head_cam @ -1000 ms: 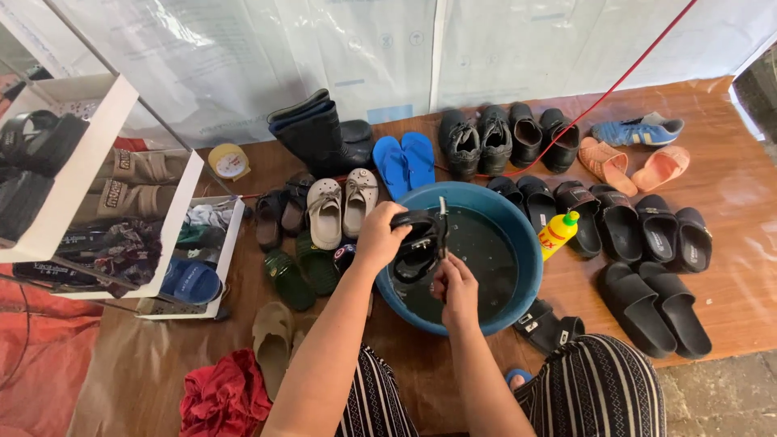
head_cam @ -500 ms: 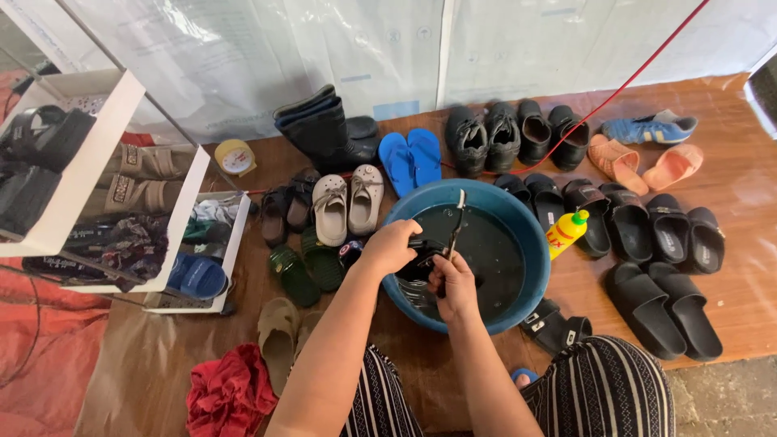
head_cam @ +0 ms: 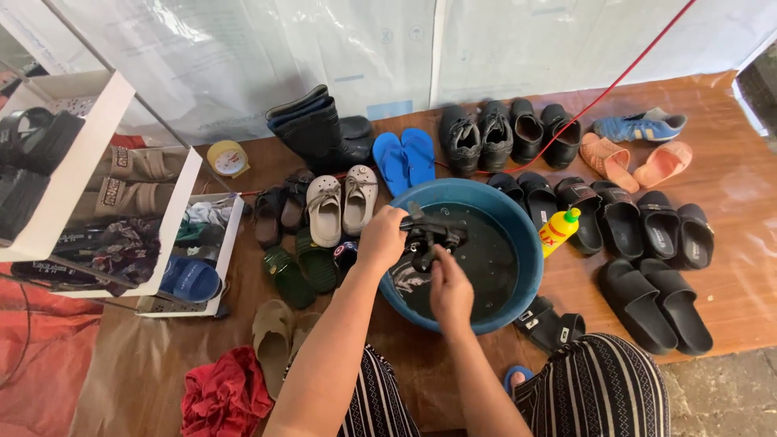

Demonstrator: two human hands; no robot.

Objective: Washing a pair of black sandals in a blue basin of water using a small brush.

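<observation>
A blue basin [head_cam: 530,243] of dark water stands on the brown floor in front of me. My left hand [head_cam: 380,236] holds a black sandal [head_cam: 429,235] over the basin's left side. My right hand [head_cam: 450,293] is over the water just below the sandal, fingers closed around something I cannot make out, possibly a brush. A yellow bottle with a green cap [head_cam: 558,229] stands against the basin's right rim.
Many shoes ring the basin: black slides [head_cam: 647,283] at right, blue flip-flops [head_cam: 405,158], beige clogs [head_cam: 340,206], black boots [head_cam: 320,133], orange slippers [head_cam: 635,162]. A white shoe rack [head_cam: 97,162] stands at left. A red cloth [head_cam: 222,396] lies near my knee.
The black sandal has been turned and lowered a little over the basin. My right hand has shifted lower beneath it. The view has tilted slightly.
</observation>
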